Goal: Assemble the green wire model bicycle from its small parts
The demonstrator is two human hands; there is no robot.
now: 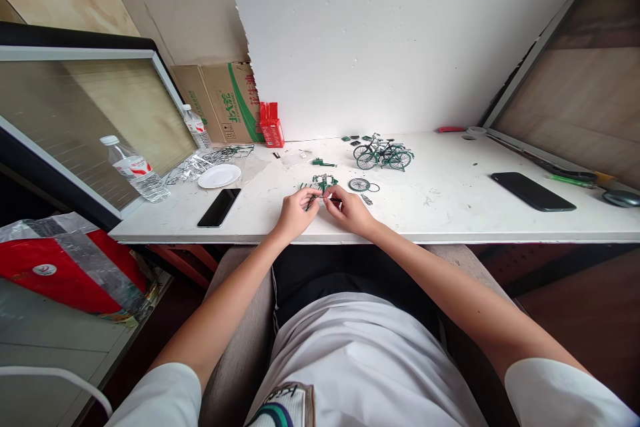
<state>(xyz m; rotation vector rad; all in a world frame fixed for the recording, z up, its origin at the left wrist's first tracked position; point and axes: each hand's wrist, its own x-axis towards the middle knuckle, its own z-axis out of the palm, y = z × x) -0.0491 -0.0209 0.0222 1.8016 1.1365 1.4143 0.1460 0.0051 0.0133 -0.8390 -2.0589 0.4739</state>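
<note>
Near the table's front edge, my left hand and my right hand meet with fingertips pinched. A small green-and-dark model bicycle part shows at my left fingers, mostly covered. My right fingers close on a thin dark piece; its exact kind is too small to tell. Just beyond the fingertips is a green model bicycle frame; whether the hands touch it is unclear. To the right lie a spoked wheel, a thin ring and a small grey piece.
Model bicycles stand farther back, near small green pieces. A green part lies behind my hands. Leftward are a phone, white plate, parts frames and water bottles. A black phone-like slab lies right.
</note>
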